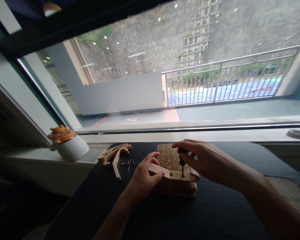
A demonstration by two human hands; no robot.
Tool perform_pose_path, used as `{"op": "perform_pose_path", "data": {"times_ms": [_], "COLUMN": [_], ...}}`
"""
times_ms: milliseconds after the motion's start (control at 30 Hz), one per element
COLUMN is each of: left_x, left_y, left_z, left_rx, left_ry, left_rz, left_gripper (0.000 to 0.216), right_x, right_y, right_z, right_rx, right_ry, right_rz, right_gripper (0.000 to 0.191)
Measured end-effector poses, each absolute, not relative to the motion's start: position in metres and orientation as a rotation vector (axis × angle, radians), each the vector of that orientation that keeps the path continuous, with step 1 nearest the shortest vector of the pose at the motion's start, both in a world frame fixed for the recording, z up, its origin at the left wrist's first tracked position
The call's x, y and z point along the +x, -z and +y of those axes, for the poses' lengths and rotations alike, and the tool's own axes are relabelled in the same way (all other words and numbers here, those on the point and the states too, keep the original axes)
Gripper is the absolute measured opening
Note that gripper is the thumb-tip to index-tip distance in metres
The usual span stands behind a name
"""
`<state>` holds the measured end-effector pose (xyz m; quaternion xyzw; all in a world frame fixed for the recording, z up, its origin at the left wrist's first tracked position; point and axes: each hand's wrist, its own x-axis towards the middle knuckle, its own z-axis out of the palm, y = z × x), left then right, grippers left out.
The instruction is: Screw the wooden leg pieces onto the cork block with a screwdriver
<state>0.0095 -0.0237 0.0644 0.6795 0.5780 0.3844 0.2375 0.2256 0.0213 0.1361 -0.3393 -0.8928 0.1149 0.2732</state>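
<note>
A small wooden assembly (pixel 173 173) with a patterned top panel sits on the black table (pixel 190 213) by the window. My left hand (pixel 145 176) grips its left side, fingers closed over a curved wooden bar along the front. My right hand (pixel 202 158) is closed on a short dark-handled screwdriver (pixel 182 165), held upright with its tip on that bar. Two loose curved wooden pieces (pixel 115 156) lie to the left, with several small dark screws (pixel 128 164) beside them.
A white cup with an orange figure lid (pixel 67 143) stands on the sill at left, next to a vent grille (pixel 90 156). A roll of tape (pixel 297 133) rests on the sill at far right. A cardboard piece (pixel 287 193) lies at the table's right edge.
</note>
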Motion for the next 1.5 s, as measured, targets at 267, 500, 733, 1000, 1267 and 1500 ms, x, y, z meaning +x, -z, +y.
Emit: {"op": "perform_pose_path", "data": {"times_ms": [267, 500, 733, 1000, 1267, 1500], "left_x": [0.009, 0.009, 0.009, 0.008, 0.009, 0.009], "left_y": [-0.064, -0.061, -0.06, -0.061, -0.058, -0.062], "left_z": [-0.023, -0.022, -0.022, -0.022, -0.02, -0.021], "left_rx": [1.891, 1.908, 1.943, 1.962, 1.98, 1.976], "left_ry": [-0.971, -0.964, -0.967, -0.959, -0.956, -0.947], "left_rz": [1.52, 1.51, 1.516, 1.495, 1.515, 1.506], "left_gripper": [0.039, 0.034, 0.031, 0.031, 0.031, 0.03], "right_x": [0.228, 0.228, 0.226, 0.216, 0.211, 0.212], "right_y": [-0.131, -0.131, -0.13, -0.127, -0.126, -0.124], "right_z": [0.025, 0.026, 0.027, 0.023, 0.021, 0.026], "right_rx": [-0.92, -0.917, -0.964, -0.895, -0.902, -0.943], "right_ry": [-0.288, -0.28, -0.256, -0.298, -0.341, -0.36], "right_rz": [-2.402, -2.417, -2.433, -2.455, -2.455, -2.431], "right_gripper": [0.036, 0.035, 0.034, 0.043, 0.038, 0.038]}}
